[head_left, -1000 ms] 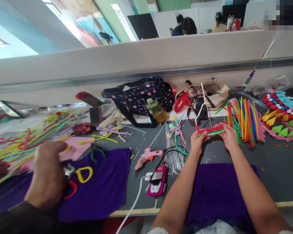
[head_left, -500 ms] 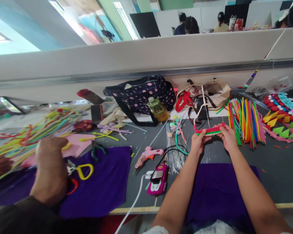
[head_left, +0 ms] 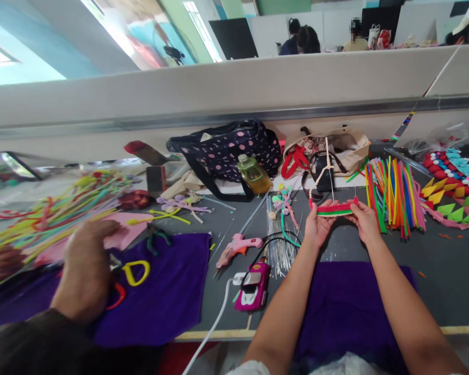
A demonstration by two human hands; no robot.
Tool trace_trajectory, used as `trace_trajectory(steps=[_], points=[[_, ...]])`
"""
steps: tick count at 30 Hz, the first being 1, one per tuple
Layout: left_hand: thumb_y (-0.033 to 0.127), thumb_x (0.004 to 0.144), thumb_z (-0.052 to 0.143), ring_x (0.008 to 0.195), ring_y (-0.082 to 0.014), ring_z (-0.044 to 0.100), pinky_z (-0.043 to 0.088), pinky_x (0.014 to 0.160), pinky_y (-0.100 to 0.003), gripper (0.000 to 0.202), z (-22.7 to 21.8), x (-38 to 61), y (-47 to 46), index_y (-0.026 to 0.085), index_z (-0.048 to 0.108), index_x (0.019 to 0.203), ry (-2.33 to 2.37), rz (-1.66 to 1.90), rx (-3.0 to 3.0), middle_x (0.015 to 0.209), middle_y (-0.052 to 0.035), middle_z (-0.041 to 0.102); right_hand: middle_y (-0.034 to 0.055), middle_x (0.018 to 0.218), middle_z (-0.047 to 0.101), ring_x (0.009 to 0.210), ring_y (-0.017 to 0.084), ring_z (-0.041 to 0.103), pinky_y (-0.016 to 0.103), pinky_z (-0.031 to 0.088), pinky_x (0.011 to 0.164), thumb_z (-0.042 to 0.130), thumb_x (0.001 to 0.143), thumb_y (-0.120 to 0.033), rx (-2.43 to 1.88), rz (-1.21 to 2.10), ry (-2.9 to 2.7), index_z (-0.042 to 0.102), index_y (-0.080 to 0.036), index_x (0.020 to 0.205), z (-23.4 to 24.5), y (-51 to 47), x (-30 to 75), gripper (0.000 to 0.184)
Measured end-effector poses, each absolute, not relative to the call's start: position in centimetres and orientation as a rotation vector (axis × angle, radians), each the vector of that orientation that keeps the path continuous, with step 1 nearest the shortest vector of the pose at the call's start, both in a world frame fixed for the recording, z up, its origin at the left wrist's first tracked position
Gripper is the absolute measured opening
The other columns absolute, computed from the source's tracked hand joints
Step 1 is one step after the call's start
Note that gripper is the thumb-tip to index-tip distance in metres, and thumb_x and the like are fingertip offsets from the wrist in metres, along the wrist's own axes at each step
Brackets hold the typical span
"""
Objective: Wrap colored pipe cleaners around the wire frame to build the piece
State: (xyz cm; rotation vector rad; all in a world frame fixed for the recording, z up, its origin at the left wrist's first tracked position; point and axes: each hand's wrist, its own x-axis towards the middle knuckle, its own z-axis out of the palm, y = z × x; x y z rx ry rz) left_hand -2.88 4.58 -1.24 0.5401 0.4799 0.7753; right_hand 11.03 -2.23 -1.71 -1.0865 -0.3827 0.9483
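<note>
The pink glue gun [head_left: 238,249] lying on the grey table [head_left: 445,271] serves as the reference point; right and left follow the person's facing direction. The workpiece, a striped strip [head_left: 335,210] in red and green with a pale lower edge, is held in the air to the right of the glue gun. The left hand [head_left: 319,224] grips the strip's left end, thumb on the near face and fingers behind it. The right hand [head_left: 364,219] pinches the right end between thumb and forefinger; its remaining fingers are partly hidden, and from here I cannot tell how they are set. A cream stem [head_left: 327,153] rises from the left end, bent partway up.

Right of the glue gun, below the forearms, lies a purple cloth [head_left: 347,307]. Farther right, past the hands, is a bundle of coloured stems [head_left: 394,195]. Just beside the glue gun, on its right, are thin metal rods [head_left: 277,255]; on its near side sits a magenta device [head_left: 260,281]. A bottle of yellowish liquid [head_left: 254,174] stands tilted beyond it. Left of it, a co-worker's hand [head_left: 86,265], blurred, is near yellow-and-red-handled scissors [head_left: 127,274].
</note>
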Motion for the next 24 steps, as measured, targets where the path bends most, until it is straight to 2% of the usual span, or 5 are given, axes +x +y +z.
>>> trace_trajectory(steps=[7,13,18,21,24], points=[[0.052,0.087,0.053,0.127,-0.0293,0.05,0.044,0.103,-0.041,0.051,-1.1,-2.8,4.4,0.01,0.064,0.112,0.387,0.789,0.48,0.127,-0.0178,0.061,0.0051,0.093,0.072,0.079,0.02,0.069,0.031,0.06,0.06,0.074,0.066,-0.038,-1.23,0.832,-0.428,0.062,-0.019,0.11,-2.5,-1.9,10.8,0.049],[0.034,0.094,0.047,0.127,-0.0291,0.05,0.041,0.105,-0.043,0.04,-2.4,-2.3,4.9,0.006,0.056,0.122,0.418,0.787,0.337,0.131,-0.0211,0.057,0.0149,0.12,0.063,0.106,0.024,0.063,0.042,0.052,0.092,0.061,0.077,-0.033,-1.558,0.391,-0.788,0.054,-0.016,0.127,-4.0,-1.8,11.4,0.053],[0.042,0.095,0.042,0.127,-0.0309,0.05,0.041,0.103,-0.044,0.044,-2.4,-2.4,5.1,0.007,0.057,0.116,0.338,0.768,0.241,0.126,-0.022,0.059,0.0143,0.138,0.05,0.127,0.024,0.048,0.044,0.044,0.101,0.047,0.089,-0.035,-1.698,0.087,-1.09,0.053,-0.02,0.132,-3.2,-2.4,11.7,0.046],[0.05,0.093,0.04,0.128,-0.0318,0.048,0.04,0.103,-0.044,0.052,-2.1,-2.6,5.1,0.006,0.059,0.113,0.273,0.759,0.203,0.126,-0.0233,0.059,0.0103,0.147,0.041,0.139,0.026,0.031,0.05,0.031,0.11,0.044,0.093,-0.039,-1.726,-0.052,-1.325,0.061,-0.024,0.124,-2.5,-2.5,11.6,0.038],[0.058,0.091,0.039,0.129,-0.0337,0.047,0.039,0.103,-0.045,0.061,-1.9,-2.7,5.1,0.005,0.059,0.114,0.215,0.755,0.192,0.127,-0.0249,0.057,0.0076,0.148,0.04,0.143,0.029,0.022,0.054,0.029,0.11,0.044,0.094,-0.042,-1.765,-0.093,-1.476,0.068,-0.026,0.114,-2.4,-2.4,11.6,0.035]])
